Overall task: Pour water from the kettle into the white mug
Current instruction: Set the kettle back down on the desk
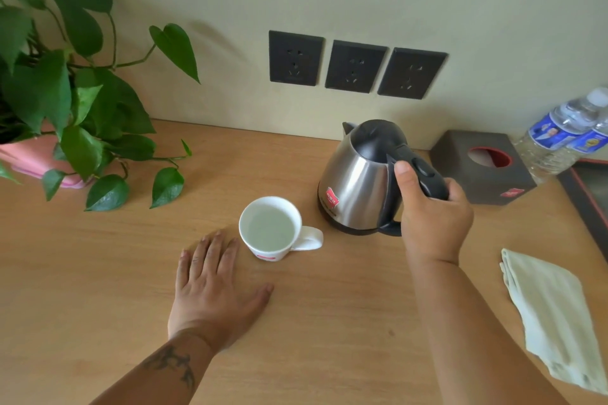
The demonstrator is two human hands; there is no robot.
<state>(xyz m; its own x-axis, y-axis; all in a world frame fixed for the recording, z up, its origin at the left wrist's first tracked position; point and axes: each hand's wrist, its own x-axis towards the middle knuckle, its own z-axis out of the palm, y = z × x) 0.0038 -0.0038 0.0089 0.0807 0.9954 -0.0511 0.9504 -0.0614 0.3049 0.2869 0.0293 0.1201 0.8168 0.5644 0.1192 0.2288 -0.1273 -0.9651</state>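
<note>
A potted plant (65,102), tissue box (477,174), water bottles (559,135) and folded cloth (552,316) share the table (329,322).

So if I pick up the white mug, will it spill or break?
The white mug looks filled with water well up its wall, so a quick lift or tilt would probably slop some out. It looks like glazed ceramic: likely stiff, rather heavy for its size, and breakable if dropped. Its handle should give a steady hold.

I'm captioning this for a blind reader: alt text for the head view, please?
A right hand grips the handle of a steel kettle standing upright on a wooden table, beside a white mug holding water. The left hand lies flat near the mug.
</note>
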